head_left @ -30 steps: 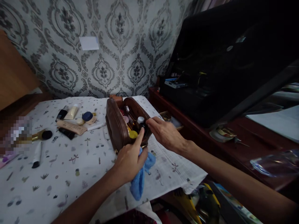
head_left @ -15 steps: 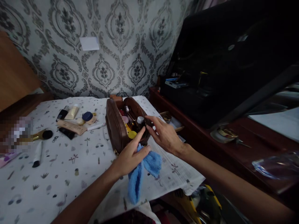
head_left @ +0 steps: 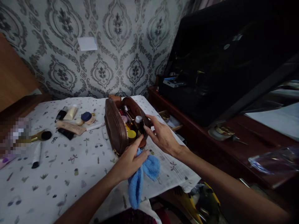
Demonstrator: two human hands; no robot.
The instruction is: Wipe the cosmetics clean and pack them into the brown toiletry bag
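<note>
A brown makeup bag (head_left: pixel 115 130) stands unzipped on the cloth, its opening facing up. Inside are a yellow round lid (head_left: pixel 131 134), a white-capped bottle (head_left: pixel 138 120) and several other cosmetics, partly hidden. My left hand (head_left: pixel 129 160) grips the bag's near end, with the index finger along the rim and the thumb lower. Below that hand hangs a blue fluffy bow-shaped band (head_left: pixel 136 186); whether the fingers also pinch it is hidden. My right hand (head_left: pixel 163 137) pinches the bag's right rim between thumb and fingers.
To the left on the patterned cloth (head_left: pixel 93 174) lie several tubes, a blue-lidded jar (head_left: pixel 86 117), a makeup brush (head_left: pixel 45 135) and a white tube (head_left: pixel 36 155). A large black panel (head_left: pixel 221 77) leans at the right, above a dark red surface (head_left: pixel 245 137). An open drawer (head_left: pixel 173 123) lies behind my right hand.
The view has shifted slightly. My left index finger has moved a little back along the near rim, showing more of the yellow lid. My right hand keeps its hold on the rim.
</note>
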